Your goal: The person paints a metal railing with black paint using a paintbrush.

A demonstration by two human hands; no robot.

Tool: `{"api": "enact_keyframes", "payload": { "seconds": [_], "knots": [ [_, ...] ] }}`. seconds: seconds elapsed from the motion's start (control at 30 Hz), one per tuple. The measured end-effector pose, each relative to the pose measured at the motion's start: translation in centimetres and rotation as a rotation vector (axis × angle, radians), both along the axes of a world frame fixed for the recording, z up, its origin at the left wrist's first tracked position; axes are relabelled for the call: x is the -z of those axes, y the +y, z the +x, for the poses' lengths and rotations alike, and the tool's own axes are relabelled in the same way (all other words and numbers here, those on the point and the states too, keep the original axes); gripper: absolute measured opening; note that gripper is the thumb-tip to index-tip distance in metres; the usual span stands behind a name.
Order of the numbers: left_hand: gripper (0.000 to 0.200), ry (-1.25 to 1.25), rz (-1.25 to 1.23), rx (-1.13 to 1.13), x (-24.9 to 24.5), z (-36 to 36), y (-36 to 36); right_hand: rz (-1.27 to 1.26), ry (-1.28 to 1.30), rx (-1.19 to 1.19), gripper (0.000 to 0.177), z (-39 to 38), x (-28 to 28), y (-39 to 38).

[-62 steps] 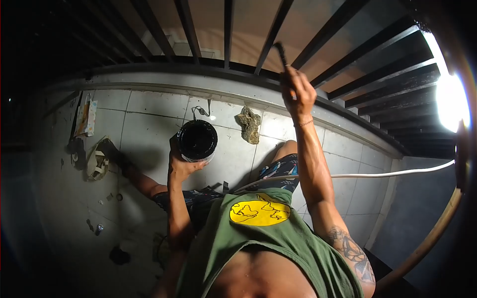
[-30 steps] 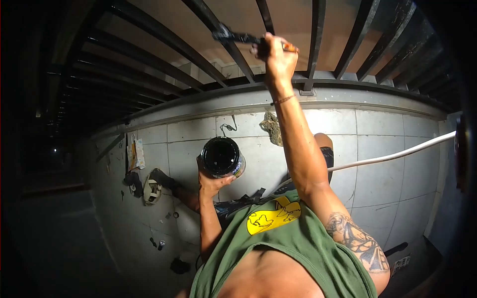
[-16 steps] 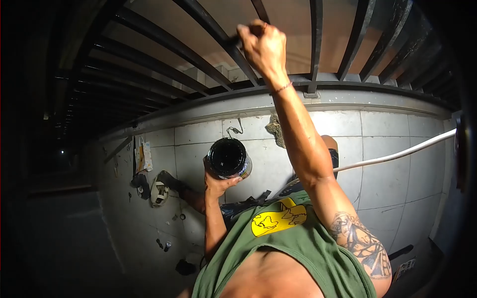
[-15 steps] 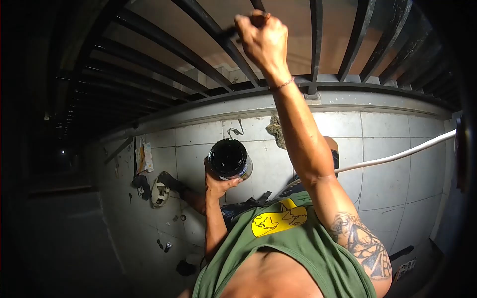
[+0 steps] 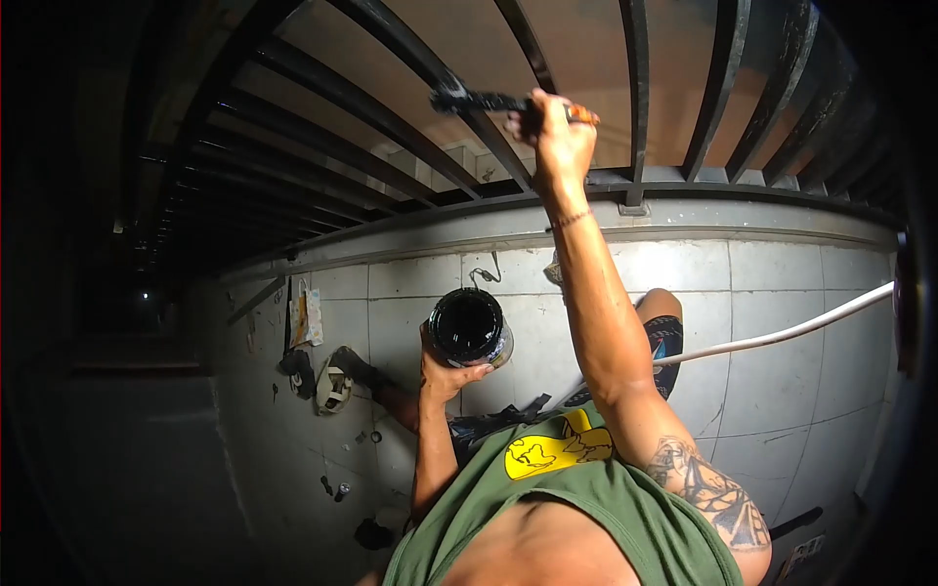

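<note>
Tiles (image 5: pixel 679 266) lie beneath; your right fingers (image 5: pixel 547 100) grip the brush (image 5: pixel 489 102), left fingers (image 5: pixel 475 373) the pot (image 5: pixel 502 344), which could spill if tilted.

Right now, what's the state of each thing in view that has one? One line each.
Container: open, mouth up, dark inside; fill level unclear.
Left hand: closed around the container's side.
Brush: bristles black; crosses a bar in view, contact unclear.
Right hand: closed on the brush handle.
Railing bars: dark, some shiny; wet or dry unclear.
White tube: gently curved, not taut.
</note>
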State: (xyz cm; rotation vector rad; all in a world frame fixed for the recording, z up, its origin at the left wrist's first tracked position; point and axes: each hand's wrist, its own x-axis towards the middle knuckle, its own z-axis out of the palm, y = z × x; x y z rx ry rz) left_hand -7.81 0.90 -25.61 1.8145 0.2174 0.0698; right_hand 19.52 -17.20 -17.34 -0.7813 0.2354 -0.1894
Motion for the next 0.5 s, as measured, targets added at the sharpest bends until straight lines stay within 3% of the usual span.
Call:
{"api": "enact_keyframes", "payload": {
  "seconds": [0.07,0.1,0.13,0.2,0.27,0.3,0.37,0.4,0.5],
  "knots": [
    [0.095,0.009,-0.007,0.006,-0.3,-0.1,-0.2,-0.089,0.034,0.078,0.022,-0.8,2.4,-0.1],
    [0.095,0.013,-0.014,0.013,-0.4,0.1,-0.2,-0.477,0.057,0.13,0.024,-0.7,3.3,-0.9],
    [0.095,0.004,-0.011,0.014,-0.4,0.3,-0.2,-0.529,0.114,0.146,0.025,-0.8,4.3,-1.4],
    [0.094,-0.018,-0.036,0.015,-0.3,0.2,-0.3,-0.706,-0.002,0.287,0.025,-1.2,2.2,-1.8],
    [0.096,0.001,-0.009,0.003,-0.4,-0.1,-0.3,-0.821,-0.132,0.231,0.024,0.1,-0.5,-1.6],
    [0.099,0.011,0.015,-0.008,-0.5,0.1,-0.3,-0.654,-0.248,0.166,0.024,1.1,-1.8,-0.7],
    [0.095,0.01,0.013,0.007,-1.3,0.5,-0.8,-0.719,-0.492,0.266,0.026,1.6,-6.2,-0.2],
    [0.092,0.017,0.011,0.017,-1.6,0.5,-0.9,-0.459,-0.546,0.272,0.027,2.7,-7.7,0.5],
    [0.092,0.027,0.167,-0.006,-1.4,0.5,-0.9,-0.218,-0.67,0.164,0.021,1.0,-14.5,-1.4]
  ]
}}
